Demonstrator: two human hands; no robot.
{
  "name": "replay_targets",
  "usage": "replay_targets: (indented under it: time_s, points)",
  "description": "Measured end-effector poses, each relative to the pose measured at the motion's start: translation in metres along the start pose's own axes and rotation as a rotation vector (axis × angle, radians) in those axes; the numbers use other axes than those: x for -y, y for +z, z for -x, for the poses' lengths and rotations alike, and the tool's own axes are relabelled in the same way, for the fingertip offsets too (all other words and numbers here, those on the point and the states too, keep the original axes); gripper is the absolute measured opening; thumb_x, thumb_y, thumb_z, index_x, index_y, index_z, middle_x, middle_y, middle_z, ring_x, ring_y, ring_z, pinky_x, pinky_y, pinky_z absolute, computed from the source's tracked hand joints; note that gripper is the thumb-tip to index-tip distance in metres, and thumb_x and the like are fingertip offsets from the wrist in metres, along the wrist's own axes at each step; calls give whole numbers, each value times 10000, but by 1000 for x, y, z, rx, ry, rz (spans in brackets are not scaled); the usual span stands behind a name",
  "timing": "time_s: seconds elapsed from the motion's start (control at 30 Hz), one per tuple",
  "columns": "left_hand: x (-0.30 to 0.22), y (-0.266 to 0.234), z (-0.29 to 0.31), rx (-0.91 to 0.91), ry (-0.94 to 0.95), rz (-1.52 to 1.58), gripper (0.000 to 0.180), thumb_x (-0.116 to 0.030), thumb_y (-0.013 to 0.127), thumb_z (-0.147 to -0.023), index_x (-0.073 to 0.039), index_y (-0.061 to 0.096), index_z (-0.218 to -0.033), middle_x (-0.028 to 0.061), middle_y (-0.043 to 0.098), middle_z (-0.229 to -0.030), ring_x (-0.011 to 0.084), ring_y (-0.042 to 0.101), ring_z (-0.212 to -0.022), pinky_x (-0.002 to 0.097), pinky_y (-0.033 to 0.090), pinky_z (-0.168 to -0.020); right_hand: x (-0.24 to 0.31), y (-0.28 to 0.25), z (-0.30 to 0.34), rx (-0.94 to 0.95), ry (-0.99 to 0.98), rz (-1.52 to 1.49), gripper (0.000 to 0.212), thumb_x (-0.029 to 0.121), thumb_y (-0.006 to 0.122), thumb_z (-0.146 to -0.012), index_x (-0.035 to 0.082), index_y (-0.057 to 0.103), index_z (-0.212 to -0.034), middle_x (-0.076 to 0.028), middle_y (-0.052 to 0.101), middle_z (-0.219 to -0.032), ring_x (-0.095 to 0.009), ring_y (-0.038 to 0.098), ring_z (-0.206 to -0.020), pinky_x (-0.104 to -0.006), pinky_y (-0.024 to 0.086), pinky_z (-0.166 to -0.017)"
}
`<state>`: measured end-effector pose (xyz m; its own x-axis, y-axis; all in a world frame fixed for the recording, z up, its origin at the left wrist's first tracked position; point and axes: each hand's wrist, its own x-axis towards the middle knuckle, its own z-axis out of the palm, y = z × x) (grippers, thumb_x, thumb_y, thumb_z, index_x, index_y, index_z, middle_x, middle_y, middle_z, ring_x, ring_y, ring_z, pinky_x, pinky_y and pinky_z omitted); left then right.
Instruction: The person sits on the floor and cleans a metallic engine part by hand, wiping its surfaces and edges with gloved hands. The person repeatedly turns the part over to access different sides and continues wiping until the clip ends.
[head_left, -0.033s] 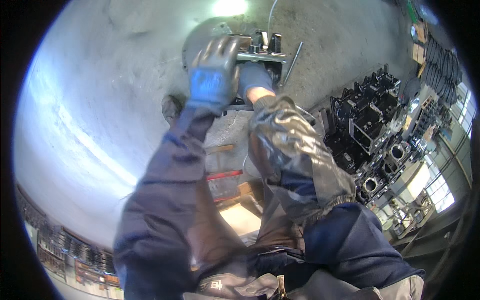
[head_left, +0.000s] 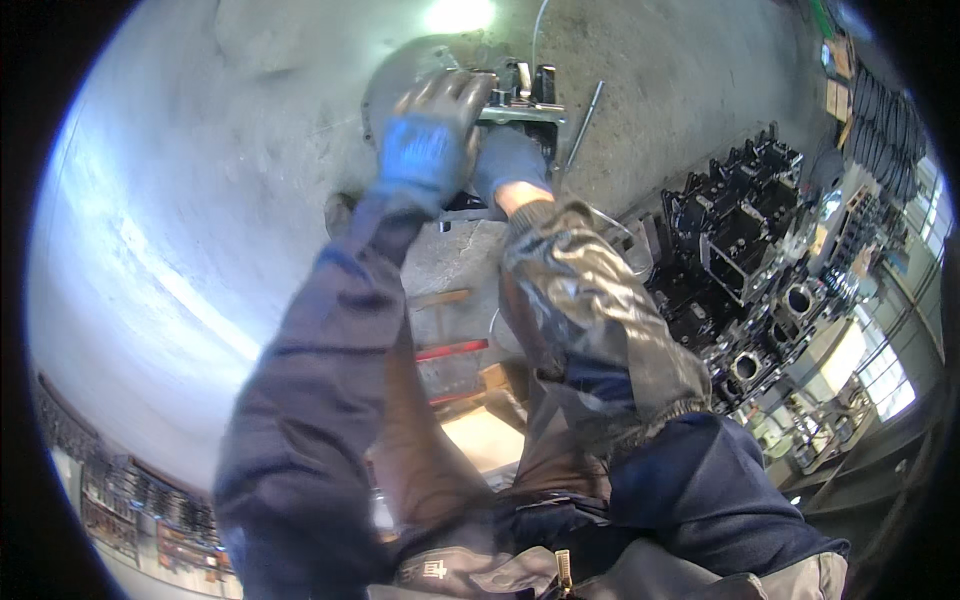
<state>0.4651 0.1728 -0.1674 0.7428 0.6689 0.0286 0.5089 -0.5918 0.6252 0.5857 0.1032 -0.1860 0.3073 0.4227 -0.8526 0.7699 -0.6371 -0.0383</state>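
While both gloved hands crowd the upper centre of the frame, I have the task piece right there with them: a dark metal assembly [head_left: 545,115] with a pale crossbar and upright black parts, partly covered by the gloves. My left hand [head_left: 430,140], blue glove with greyish fingers, lies over its left end, back up, fingers stretched toward the top of the frame and close side by side; blurry, thumb hidden, so can't tell whether they are clamped on anything. My right hand [head_left: 512,165], dark blue glove, sits just right of it, below the crossbar; its fingers are out of sight, so I can't tell apart, together or clamped. Slim metal rod [head_left: 585,125] lies slanted on the grey floor [head_left: 680,90] just right of the assembly; thin pale hose [head_left: 536,35] runs off the top edge above it. Big cluster of black castings [head_left: 735,235] at centre right, well apart from the hands, round bores toward its lower end. Red-edged box [head_left: 450,350] near frame centre, between my forearms, pale cardboard [head_left: 482,438] below it. Loaded shelving [head_left: 140,500] at lower left, bent by the lens.
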Motion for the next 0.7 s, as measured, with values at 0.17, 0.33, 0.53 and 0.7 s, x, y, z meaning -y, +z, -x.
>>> replay_targets:
  time_s: [0.17, 0.33, 0.53, 0.7]
  points:
    - [-5, -4, -64, 604, 2, -269, 440, -110, 729, -812, -93, 691, -1251, 177, 742, -1070, 365, 733, -961, 451, 585, -876, -11, -4, 80, -275, 105, -446, 386, 404, 652, -963, 51, 698, -1113, -264, 723, -1081, -424, 717, -1030, -512, 564, -892]
    - [-8, 6, -62, 558, 3, -306, 475, -117, 740, -803, -135, 678, -1273, 179, 718, -1144, 361, 713, -1042, 464, 575, -907, -46, 36, 108, -532, -61, -1243, 298, 291, 710, -970, 52, 685, -1147, -171, 729, -1037, -347, 736, -885, -432, 572, -842]
    - [0, 16, -50, 420, 100, -335, 482, -220, 749, -860, -168, 624, -1323, 202, 712, -1160, 391, 726, -986, 494, 587, -837, -99, 75, 130, -452, 7, -2004, 252, 186, 587, -1061, 0, 653, -1217, -44, 696, -985, -112, 643, -827, -269, 532, -756]
    - [3, 28, -35, 328, 71, -335, 450, -228, 748, -860, -138, 634, -1285, 206, 739, -1076, 389, 735, -943, 495, 586, -820, -130, 99, 114, -643, -210, -1271, 265, 105, 524, -1061, -13, 629, -1274, -87, 701, -1073, -131, 648, -970, -287, 533, -826]
